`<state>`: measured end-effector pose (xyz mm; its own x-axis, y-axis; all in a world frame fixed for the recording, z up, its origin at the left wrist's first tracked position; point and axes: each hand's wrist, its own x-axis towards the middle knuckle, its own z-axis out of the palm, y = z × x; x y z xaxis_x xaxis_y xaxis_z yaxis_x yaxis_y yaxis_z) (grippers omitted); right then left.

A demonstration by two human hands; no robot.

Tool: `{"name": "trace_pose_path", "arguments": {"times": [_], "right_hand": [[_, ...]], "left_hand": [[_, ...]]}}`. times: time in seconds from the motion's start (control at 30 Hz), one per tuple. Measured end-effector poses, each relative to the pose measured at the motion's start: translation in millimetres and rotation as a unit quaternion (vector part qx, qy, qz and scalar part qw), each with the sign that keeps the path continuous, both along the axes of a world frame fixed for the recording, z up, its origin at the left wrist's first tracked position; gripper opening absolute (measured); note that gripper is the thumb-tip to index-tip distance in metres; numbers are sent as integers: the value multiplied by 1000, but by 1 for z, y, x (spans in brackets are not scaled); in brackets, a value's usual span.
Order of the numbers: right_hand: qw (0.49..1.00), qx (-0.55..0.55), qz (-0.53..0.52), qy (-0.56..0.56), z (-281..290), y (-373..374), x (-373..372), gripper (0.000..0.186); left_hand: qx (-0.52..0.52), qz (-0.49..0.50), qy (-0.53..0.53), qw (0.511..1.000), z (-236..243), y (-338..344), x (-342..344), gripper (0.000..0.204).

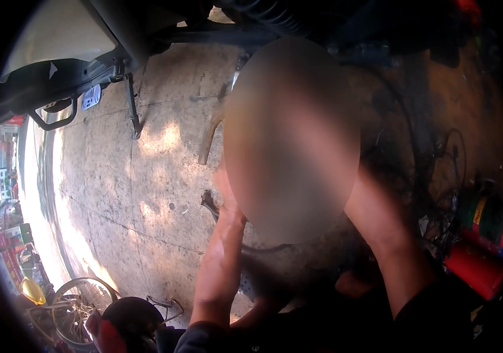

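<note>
Both my forearms reach up from the lower edge toward the middle, where a blurred oval patch covers most of my hands and whatever lies between them. Only an edge of my left hand [222, 179] shows at the left side of the patch; its fingers are hidden. My right forearm [380, 217] runs into the patch from the right, and the right hand is covered. Just left of the patch lies a brownish bar-like piece [207, 141] on the concrete. Beside my left wrist is a dark tool end [208, 200]. What either hand holds cannot be made out.
A motorcycle's underside fills the top, with its side stand [132, 106] down at left. Red and green containers [476, 267] stand at right near dark cables [454, 147]. At lower left are a bicycle wheel [81, 309] and a person in a dark round hat [132, 315].
</note>
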<state>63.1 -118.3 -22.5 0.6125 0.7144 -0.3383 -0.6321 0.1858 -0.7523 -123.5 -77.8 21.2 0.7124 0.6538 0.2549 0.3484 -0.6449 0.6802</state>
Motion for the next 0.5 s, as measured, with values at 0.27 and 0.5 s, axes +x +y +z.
{"name": "trace_pose_path", "arguments": {"times": [0.27, 0.5], "right_hand": [[1000, -1, 12, -13, 6, -7, 6, 26], [1000, -20, 14, 11, 40, -6, -8, 24]], "left_hand": [[33, 12, 83, 996, 4, -1, 8, 40], [70, 49, 108, 990, 3, 5, 5, 53]]}}
